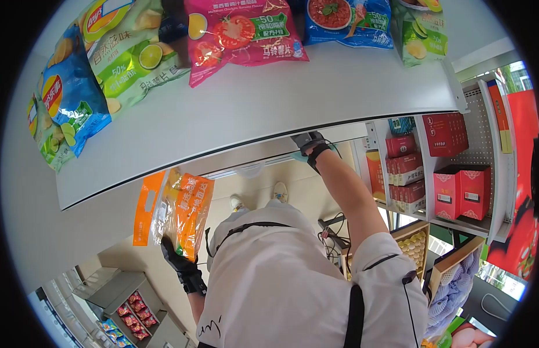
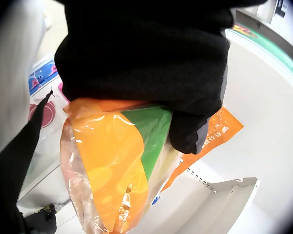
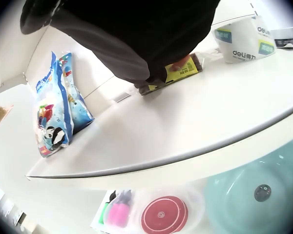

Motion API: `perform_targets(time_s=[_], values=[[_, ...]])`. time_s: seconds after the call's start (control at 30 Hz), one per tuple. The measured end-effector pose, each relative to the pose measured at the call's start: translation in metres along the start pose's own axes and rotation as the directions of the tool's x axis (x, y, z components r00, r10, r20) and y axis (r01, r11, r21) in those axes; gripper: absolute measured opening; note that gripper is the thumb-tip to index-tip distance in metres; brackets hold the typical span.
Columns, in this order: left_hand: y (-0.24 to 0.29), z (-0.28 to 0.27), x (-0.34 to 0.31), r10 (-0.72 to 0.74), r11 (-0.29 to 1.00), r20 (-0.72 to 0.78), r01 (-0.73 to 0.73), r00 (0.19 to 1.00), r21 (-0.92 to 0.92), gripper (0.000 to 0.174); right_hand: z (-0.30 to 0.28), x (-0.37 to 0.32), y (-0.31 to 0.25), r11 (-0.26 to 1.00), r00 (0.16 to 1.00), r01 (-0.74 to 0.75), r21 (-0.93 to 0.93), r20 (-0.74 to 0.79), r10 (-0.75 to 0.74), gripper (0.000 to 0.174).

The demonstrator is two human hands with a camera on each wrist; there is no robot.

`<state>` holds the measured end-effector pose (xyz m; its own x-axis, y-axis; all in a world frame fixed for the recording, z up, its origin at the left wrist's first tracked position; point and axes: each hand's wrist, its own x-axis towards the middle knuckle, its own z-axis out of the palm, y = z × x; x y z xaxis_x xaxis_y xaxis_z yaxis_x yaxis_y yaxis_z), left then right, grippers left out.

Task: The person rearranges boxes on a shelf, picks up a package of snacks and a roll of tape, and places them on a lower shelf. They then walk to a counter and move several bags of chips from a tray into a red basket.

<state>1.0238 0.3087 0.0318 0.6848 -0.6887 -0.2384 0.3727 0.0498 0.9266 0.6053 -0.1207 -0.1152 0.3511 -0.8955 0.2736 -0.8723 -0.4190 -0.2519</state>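
An orange and clear plastic bag [image 1: 191, 203] is gripped at its lower edge by the black-gloved left hand [image 1: 179, 261]. In the left wrist view, fingers of the left hand [image 2: 151, 73] curl over the bag [image 2: 110, 156], whose orange, yellow and green print faces the camera. The gloved right hand [image 1: 309, 141] reaches in under the upper shelf. From the right wrist, a small yellow and brown packet [image 3: 183, 70] shows at the fingertips of the right hand [image 3: 132, 44], over a white shelf; the hand covers part of it, so whether it is pinched is unclear.
Chip bags [image 1: 240, 35] stand on the upper white shelf [image 1: 269, 98]. Blue snack bags [image 3: 56, 109] and a white deli packet [image 3: 244, 39] flank the right hand. Below that shelf are a teal basin [image 3: 239, 195] and a red-based container [image 3: 163, 214]. Red boxes [image 1: 464, 191] fill shelves at right.
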Motion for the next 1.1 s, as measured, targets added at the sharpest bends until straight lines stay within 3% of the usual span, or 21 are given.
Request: perform_targets(time_s=[0.23, 0.37, 0.53, 0.63, 0.73, 0.87, 1.1], values=[[-0.007, -0.021, 0.006, -0.034, 0.999, 0.01, 0.034, 0.999, 0.007, 0.061, -0.067, -0.021, -0.034, 0.995, 0.993, -0.101, 0.012, 0.056, 0.1, 0.034], [0.003, 0.001, 0.002, -0.11, 0.987, 0.072, 0.117, 0.991, -0.11, 0.064, -0.109, -0.02, -0.035, 0.977, 0.974, -0.137, -0.164, 0.159, 0.163, 0.025], [0.002, 0.002, -0.003, -0.027, 0.998, 0.016, 0.026, 0.999, 0.058, 0.056, -0.144, -0.025, -0.073, 0.973, 0.965, -0.23, 0.02, 0.136, 0.226, 0.025], [-0.002, -0.017, 0.008, 0.012, 0.989, 0.009, -0.013, 1.0, 0.144, 0.06, -0.136, -0.027, -0.084, 0.97, 0.968, -0.216, 0.115, 0.158, 0.196, 0.031], [-0.001, -0.02, 0.009, -0.037, 0.997, 0.036, 0.035, 0.999, 0.067, 0.057, -0.113, -0.035, -0.086, 0.976, 0.998, -0.051, 0.212, -0.008, 0.054, 0.03], [-0.007, -0.033, 0.014, 0.023, 0.988, -0.003, -0.022, 1.0, 0.152, 0.055, -0.105, -0.032, -0.094, 0.964, 0.985, -0.174, 0.199, 0.043, 0.168, 0.036], [0.001, -0.025, 0.013, 0.05, 0.973, -0.054, -0.037, 0.997, 0.23, 0.049, -0.104, -0.011, -0.112, 0.972, 0.971, -0.22, 0.079, 0.11, 0.211, 0.032]])
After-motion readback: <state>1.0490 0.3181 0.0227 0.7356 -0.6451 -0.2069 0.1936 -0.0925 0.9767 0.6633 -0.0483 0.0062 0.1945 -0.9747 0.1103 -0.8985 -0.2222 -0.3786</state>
